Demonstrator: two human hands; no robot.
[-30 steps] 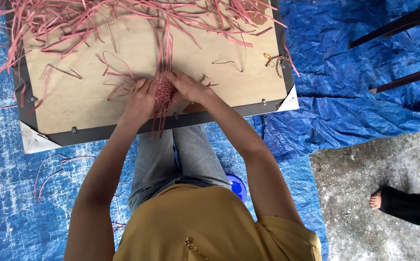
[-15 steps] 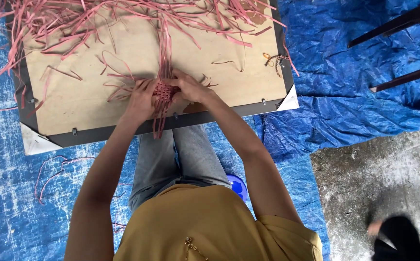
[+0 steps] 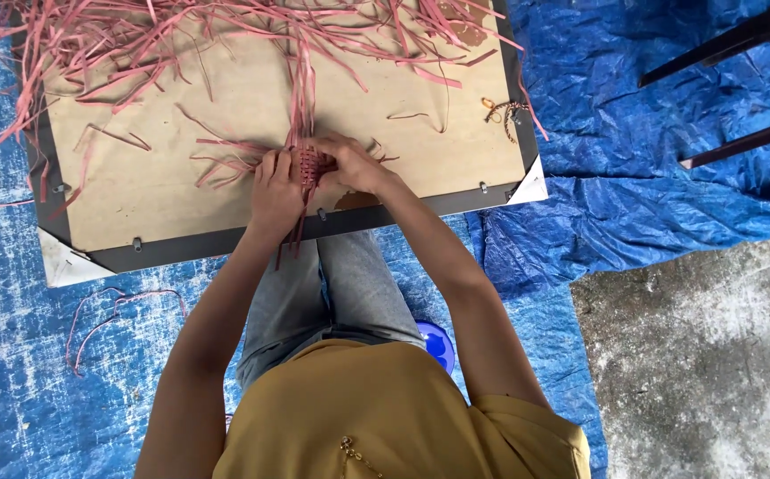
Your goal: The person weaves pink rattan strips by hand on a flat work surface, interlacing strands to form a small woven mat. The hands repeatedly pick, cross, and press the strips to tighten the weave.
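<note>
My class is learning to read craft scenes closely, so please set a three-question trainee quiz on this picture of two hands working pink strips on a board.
1. True or false: both hands touch the small woven pink patch.
2. Which colour is the sheet under the board? A green, B blue, C white.
3. Fill in: the loose pink strips lie mostly toward the board's ____ edge, away from the person.

Key
1. True: the left hand and right hand meet on it.
2. B
3. far
</note>
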